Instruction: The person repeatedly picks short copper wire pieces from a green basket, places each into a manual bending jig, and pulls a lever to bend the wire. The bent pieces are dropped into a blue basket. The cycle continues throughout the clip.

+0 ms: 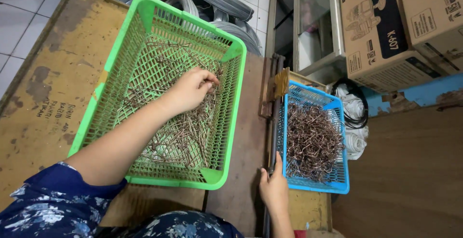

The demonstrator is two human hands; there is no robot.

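— Room around the left hand (pixel 193 91)?
— Hemmed in by the walls of the green basket (pixel 144 21); open only from above. Tangle of bent wire pieces (pixel 188 132) underfoot, thickest toward the right wall.
— Between the baskets?
— A bare strip of wooden board (pixel 248 137), free down its length. Bounded on the right by a metal bar (pixel 274 122), with the right hand (pixel 275 187) resting on its near end.
— Beyond that?
— Blue basket (pixel 337 182) heaped with hooked wires (pixel 311 139), hard against the bar. Coils of wire (pixel 212 2) and cardboard boxes (pixel 386 26) closing off the far side.
— Far left?
— Flat yellow tabletop (pixel 58 74), open.
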